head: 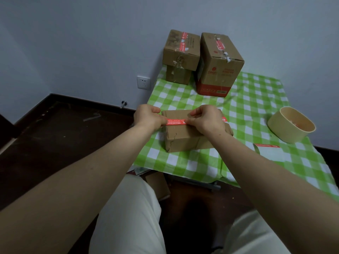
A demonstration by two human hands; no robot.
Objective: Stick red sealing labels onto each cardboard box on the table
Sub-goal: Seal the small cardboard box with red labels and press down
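Head view: red label (175,121) held over closed box (183,139).

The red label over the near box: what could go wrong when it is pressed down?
1. The left hand and the right hand pinch the red label stretched over the dented cardboard box. On that uneven top the label may wrinkle or land crooked.
2. The box lies near the left edge of the checked tablecloth, so a hard push could slide it toward that edge.
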